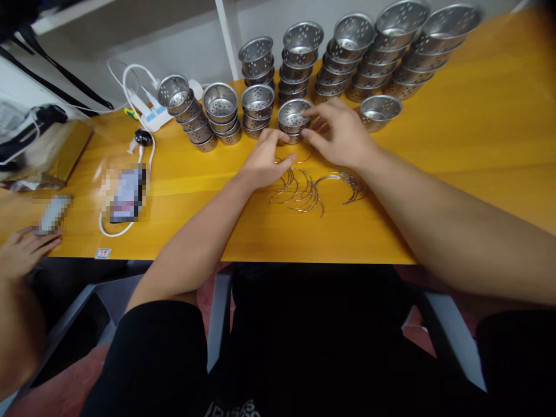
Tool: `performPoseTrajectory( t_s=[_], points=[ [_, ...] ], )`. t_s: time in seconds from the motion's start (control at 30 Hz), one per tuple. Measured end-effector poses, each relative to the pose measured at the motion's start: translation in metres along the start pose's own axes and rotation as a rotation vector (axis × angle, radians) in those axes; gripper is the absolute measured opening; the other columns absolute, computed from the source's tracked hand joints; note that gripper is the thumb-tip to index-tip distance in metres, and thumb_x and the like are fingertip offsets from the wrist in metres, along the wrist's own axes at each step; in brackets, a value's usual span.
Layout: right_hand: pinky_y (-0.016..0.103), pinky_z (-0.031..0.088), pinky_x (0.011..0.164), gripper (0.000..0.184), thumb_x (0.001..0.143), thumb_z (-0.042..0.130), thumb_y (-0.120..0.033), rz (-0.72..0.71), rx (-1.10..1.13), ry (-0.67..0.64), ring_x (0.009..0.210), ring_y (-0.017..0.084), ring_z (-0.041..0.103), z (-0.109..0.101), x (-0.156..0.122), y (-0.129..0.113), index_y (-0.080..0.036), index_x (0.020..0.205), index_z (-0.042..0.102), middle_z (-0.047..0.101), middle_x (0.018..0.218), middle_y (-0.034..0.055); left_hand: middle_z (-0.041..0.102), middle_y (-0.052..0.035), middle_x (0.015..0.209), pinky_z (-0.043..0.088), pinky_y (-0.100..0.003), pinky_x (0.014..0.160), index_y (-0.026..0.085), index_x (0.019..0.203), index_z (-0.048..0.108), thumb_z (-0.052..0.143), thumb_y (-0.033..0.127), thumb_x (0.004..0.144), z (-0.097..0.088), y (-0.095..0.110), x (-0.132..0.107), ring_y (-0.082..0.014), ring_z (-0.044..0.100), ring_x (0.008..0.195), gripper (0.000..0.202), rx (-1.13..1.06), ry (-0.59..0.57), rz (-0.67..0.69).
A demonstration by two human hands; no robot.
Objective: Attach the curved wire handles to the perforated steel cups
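Note:
A small perforated metal strainer cup (pixel 293 113) tops a short stack on the yellow table (pixel 478 133). My left hand (pixel 266 159) pinches its near left rim with the fingertips. From the right, my right hand (pixel 341 134) grips the rim, fingers curled round it. A thin wire handle (pixel 299 157) lies just below the cup between my hands. A loose pile of curved wire handles (pixel 306 194) rests on the table close under my wrists.
Stacks of strainer cups (pixel 382 52) line the far table edge, with shorter stacks (pixel 220 113) at left and a single cup (pixel 380 111) at right. A white power strip (pixel 150 113) with cables lies far left. Another person's hand (pixel 24 249) rests at the left edge.

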State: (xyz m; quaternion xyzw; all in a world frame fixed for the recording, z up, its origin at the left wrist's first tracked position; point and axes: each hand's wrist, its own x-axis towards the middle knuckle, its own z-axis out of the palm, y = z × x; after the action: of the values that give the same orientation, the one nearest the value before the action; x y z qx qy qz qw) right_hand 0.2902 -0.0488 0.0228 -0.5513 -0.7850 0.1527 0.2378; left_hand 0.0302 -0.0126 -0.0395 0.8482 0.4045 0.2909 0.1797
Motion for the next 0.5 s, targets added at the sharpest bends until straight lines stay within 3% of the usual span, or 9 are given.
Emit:
performPoseTrajectory(
  t_s=[0.13, 0.2, 0.33, 0.4, 0.5],
  points=[
    [0.066, 0.06, 0.126, 0.092, 0.122, 0.059, -0.074, -0.03, -0.054, -0.034, 0.146, 0.048, 0.075, 0.0, -0.001, -0.001, -0.035, 0.203, 0.042, 0.078, 0.173, 0.0154, 0.076, -0.0204, 0.17, 0.055, -0.051, 0.148, 0.018, 0.157, 0.07, 0.085, 0.034, 0.107, -0.003, 0.005, 0.001, -0.0381, 0.072, 0.164, 0.055, 0.017, -0.047, -0.036],
    [0.064, 0.057, 0.13, 0.092, 0.125, 0.051, -0.076, -0.037, -0.074, -0.074, 0.148, 0.045, 0.073, -0.001, -0.001, -0.002, -0.034, 0.206, 0.034, 0.078, 0.175, 0.0133, 0.074, -0.0215, 0.176, 0.053, -0.05, 0.151, 0.016, 0.162, 0.068, 0.085, 0.036, 0.107, -0.005, 0.008, 0.001, -0.0385, 0.071, 0.169, 0.061, 0.011, -0.075, -0.05],
    [0.055, 0.054, 0.137, 0.099, 0.125, 0.032, -0.09, -0.005, -0.013, -0.082, 0.156, 0.04, 0.068, 0.0, -0.001, 0.0, -0.033, 0.205, 0.036, 0.074, 0.18, 0.0099, 0.071, -0.0221, 0.184, 0.049, -0.05, 0.156, 0.015, 0.17, 0.065, 0.084, 0.037, 0.107, -0.007, 0.01, 0.0, -0.0379, 0.067, 0.176, 0.069, -0.005, -0.113, -0.063],
    [0.057, 0.054, 0.138, 0.101, 0.122, 0.041, -0.091, 0.002, 0.023, -0.062, 0.157, 0.041, 0.069, 0.003, 0.0, 0.003, -0.033, 0.205, 0.038, 0.073, 0.182, 0.0098, 0.07, -0.0223, 0.186, 0.049, -0.051, 0.156, 0.014, 0.171, 0.065, 0.084, 0.037, 0.107, -0.008, 0.012, 0.0, -0.0381, 0.067, 0.177, 0.07, -0.003, -0.125, -0.077],
    [0.064, 0.057, 0.137, 0.102, 0.118, 0.063, -0.08, 0.007, 0.043, -0.035, 0.156, 0.047, 0.072, 0.007, 0.001, 0.003, -0.032, 0.205, 0.04, 0.072, 0.182, 0.0121, 0.069, -0.0241, 0.187, 0.049, -0.051, 0.156, 0.011, 0.172, 0.065, 0.084, 0.038, 0.107, -0.009, 0.014, 0.0, -0.0387, 0.066, 0.178, 0.073, 0.006, -0.137, -0.09]
  ],
)
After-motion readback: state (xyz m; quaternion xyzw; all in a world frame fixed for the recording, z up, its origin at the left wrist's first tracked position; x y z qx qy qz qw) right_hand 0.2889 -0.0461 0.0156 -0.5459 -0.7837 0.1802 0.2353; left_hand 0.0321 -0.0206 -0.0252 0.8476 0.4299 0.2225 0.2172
